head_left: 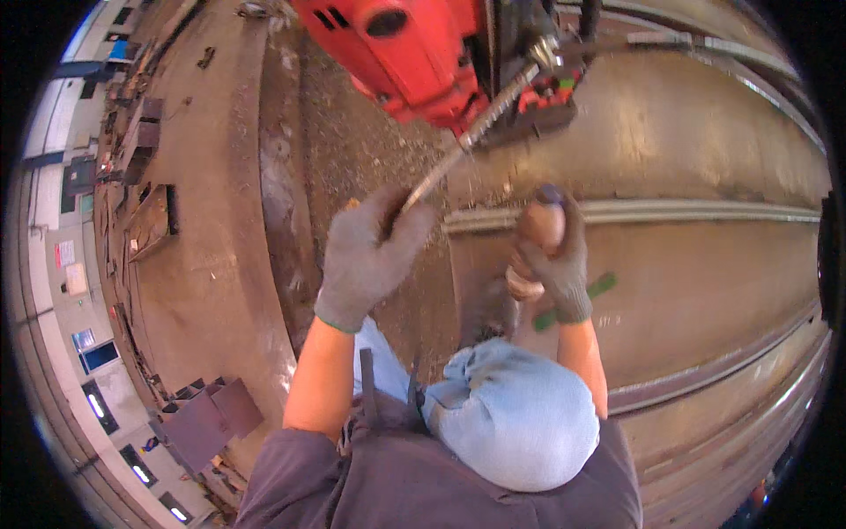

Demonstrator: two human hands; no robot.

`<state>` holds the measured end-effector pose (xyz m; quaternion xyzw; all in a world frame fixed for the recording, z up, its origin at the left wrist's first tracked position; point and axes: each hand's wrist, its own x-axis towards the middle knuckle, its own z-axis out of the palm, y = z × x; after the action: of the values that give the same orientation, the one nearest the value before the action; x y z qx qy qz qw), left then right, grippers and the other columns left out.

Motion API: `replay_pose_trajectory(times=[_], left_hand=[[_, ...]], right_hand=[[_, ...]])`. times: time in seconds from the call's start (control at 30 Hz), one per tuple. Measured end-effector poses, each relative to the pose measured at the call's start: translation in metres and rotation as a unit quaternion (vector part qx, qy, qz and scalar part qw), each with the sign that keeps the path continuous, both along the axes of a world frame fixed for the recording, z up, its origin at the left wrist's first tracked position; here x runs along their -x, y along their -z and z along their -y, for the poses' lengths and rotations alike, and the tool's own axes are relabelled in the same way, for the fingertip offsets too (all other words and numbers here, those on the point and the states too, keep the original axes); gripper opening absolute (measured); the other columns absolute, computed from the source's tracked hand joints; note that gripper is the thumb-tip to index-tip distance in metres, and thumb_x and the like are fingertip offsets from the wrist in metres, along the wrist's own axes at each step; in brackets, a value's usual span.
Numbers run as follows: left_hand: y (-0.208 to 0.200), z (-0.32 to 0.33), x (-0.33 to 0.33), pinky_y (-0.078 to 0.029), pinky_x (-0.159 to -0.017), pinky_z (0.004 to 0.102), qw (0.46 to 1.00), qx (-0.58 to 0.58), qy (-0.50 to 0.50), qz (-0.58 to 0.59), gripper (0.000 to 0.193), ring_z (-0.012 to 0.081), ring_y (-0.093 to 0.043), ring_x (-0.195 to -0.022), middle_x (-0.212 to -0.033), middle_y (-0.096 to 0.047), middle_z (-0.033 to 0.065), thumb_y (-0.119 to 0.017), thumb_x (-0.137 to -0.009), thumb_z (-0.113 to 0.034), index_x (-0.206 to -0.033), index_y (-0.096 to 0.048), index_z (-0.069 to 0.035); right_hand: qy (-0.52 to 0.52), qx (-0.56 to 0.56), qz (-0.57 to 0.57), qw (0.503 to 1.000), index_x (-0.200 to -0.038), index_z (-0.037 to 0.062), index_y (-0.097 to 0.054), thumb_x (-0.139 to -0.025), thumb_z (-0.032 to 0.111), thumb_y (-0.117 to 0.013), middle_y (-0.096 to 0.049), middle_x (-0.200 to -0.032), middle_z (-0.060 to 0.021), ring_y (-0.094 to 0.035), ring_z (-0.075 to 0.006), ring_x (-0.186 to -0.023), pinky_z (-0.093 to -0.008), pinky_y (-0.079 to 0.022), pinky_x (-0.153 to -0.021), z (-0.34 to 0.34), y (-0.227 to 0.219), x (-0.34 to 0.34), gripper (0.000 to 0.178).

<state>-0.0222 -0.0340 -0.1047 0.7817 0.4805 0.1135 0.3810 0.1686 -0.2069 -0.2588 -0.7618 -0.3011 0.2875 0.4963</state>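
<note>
My left hand, in a grey work glove, is closed around the lower end of a long metal lever. The lever slants up and to the right to a shiny fitting on a red power machine with black parts. My right hand, gloved too, is wrapped round a brownish, rounded, bottle-like thing with a dark top. It is blurred, so I cannot tell its exact kind. This thing is held below the machine, over the steel beams.
Long brown steel beams with raised edges run along the right. A green mark lies on one. Metal shavings litter the ground beneath the machine. Steel offcuts lie at the left. Rounded light-blue cloth bulges between my arms.
</note>
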Motion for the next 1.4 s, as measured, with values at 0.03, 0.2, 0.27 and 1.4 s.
replay_pose_trajectory(times=[0.03,0.2,0.27,1.4], left_hand=[[-0.007,0.001,-0.005,-0.055,-0.077,0.0385,1.0,0.01,0.012,-0.017,0.044,0.0266,-0.074,-0.083,-0.089,-0.073,0.0219,-0.065,-0.092,-0.036,-0.112,-0.07,0.002],[-0.022,-0.007,0.0,-0.045,-0.057,0.031,0.987,0.157,-0.005,0.021,0.037,0.0122,-0.057,-0.064,-0.075,-0.062,-0.0001,-0.064,-0.094,-0.034,-0.11,-0.07,0.0],[-0.029,-0.016,0.004,-0.043,-0.055,0.0296,0.945,0.32,-0.028,0.053,0.037,0.0104,-0.054,-0.06,-0.07,-0.058,-0.0011,-0.064,-0.095,-0.036,-0.107,-0.07,-0.002],[0.001,0.007,0.02,-0.052,-0.073,0.0541,0.998,-0.052,0.036,0.019,0.047,0.0449,-0.067,-0.081,-0.08,-0.067,0.0244,-0.063,-0.089,-0.047,-0.111,-0.066,-0.006]], right_hand=[[0.03,-0.021,0.059,0.998,-0.15,-0.0017,-0.036,-0.075,0.032,-0.086,-0.057,-0.139,-0.0226,-0.056,-0.0339,-0.13,-0.0426,-0.047,-0.105,0.006,0.006,-0.006,0.096],[0.117,-0.06,0.125,0.983,-0.151,-0.0009,-0.036,-0.07,0.021,-0.089,-0.057,-0.137,-0.0222,-0.058,-0.033,-0.125,-0.0409,-0.048,-0.102,0.01,0.01,-0.019,0.099],[0.135,-0.039,0.13,0.981,-0.15,-0.0006,-0.037,-0.069,0.021,-0.089,-0.058,-0.133,-0.0209,-0.059,-0.0317,-0.123,-0.0413,-0.048,-0.102,0.01,0.014,-0.016,0.099],[0.159,0.06,0.148,0.974,-0.148,-0.0009,-0.043,-0.09,0.027,-0.076,-0.052,-0.147,-0.0185,-0.053,-0.0297,-0.134,-0.0415,-0.042,-0.116,0.021,0.09,-0.061,0.073]])
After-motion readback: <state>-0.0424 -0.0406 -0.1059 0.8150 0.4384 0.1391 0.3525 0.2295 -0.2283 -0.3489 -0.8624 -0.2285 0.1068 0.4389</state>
